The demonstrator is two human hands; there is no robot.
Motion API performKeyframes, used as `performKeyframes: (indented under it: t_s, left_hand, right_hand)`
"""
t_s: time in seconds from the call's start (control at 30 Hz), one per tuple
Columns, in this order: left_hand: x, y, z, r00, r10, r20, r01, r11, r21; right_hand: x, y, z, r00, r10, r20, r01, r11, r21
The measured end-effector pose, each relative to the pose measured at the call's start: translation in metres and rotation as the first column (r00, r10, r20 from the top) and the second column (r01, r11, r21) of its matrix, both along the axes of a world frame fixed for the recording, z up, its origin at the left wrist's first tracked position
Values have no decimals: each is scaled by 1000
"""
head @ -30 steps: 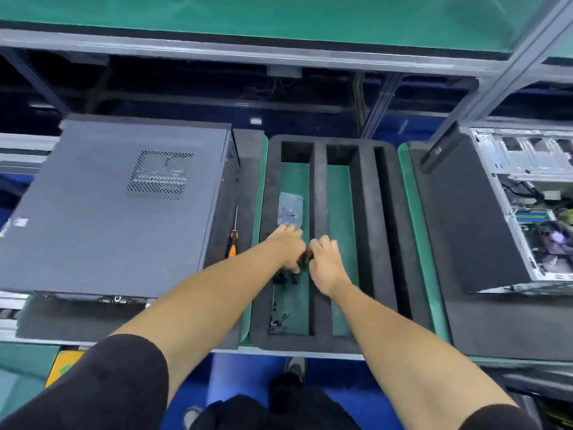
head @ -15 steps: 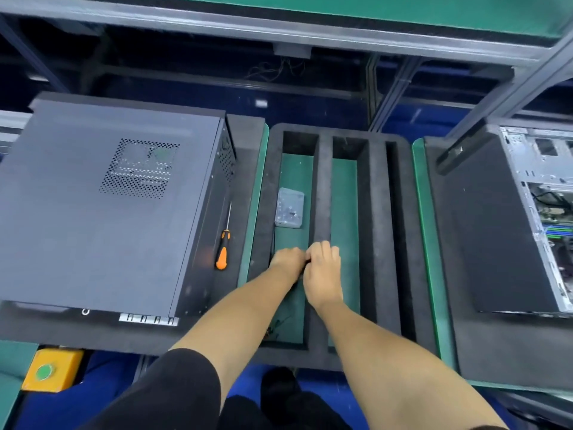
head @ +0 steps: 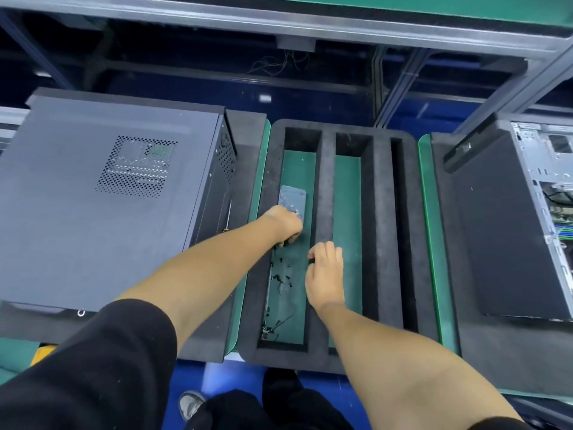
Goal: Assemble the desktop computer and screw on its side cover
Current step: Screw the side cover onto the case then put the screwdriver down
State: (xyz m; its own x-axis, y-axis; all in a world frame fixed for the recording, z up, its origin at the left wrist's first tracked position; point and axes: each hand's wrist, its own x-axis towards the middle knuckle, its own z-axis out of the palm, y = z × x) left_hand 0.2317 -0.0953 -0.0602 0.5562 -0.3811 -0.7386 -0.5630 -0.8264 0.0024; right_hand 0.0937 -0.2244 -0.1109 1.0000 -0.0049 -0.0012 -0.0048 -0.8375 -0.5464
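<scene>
A dark grey computer case (head: 108, 197) lies on its side at the left, its vented side cover facing up. Beside it stands a black foam tray (head: 384, 243) with long slots. Several small black screws (head: 283, 276) lie loose in the left slot. My left hand (head: 283, 223) reaches into that slot with its fingers curled down and pinches at a screw. My right hand (head: 325, 268) rests on the foam divider, fingers curled, with a small dark screw pinched at thumb and forefinger. A screwdriver (head: 228, 212) lies between case and tray, its handle hidden by my left arm.
A small clear packet (head: 293, 197) lies in the left slot just beyond my left hand. At the right stands a second, open computer (head: 552, 212) with a black panel (head: 502, 243) beside it. A yellow box (head: 43, 352) sits at the lower left, and a metal frame rail (head: 279, 26) runs overhead.
My hands were touching over the divider and have come apart. The left hand went forward and left into the slot; the right stayed on the divider.
</scene>
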Motion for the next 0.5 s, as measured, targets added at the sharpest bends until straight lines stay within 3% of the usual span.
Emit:
performKeyframes:
  t_s: [0.13,0.3,0.5]
  left_hand:
    - [-6,-9,-7,995,-54,-87,56,998,20]
    - [-32,-19,-34,966,-257,44,255,966,46]
    - [-40,-29,-42,969,-248,6,247,966,77]
  right_hand:
    - [0,0,2,1000,7,-1,-7,1000,1]
    - [1,1,4,1000,-4,0,4,1000,21]
    - [0,1,5,1000,0,-1,0,1000,12]
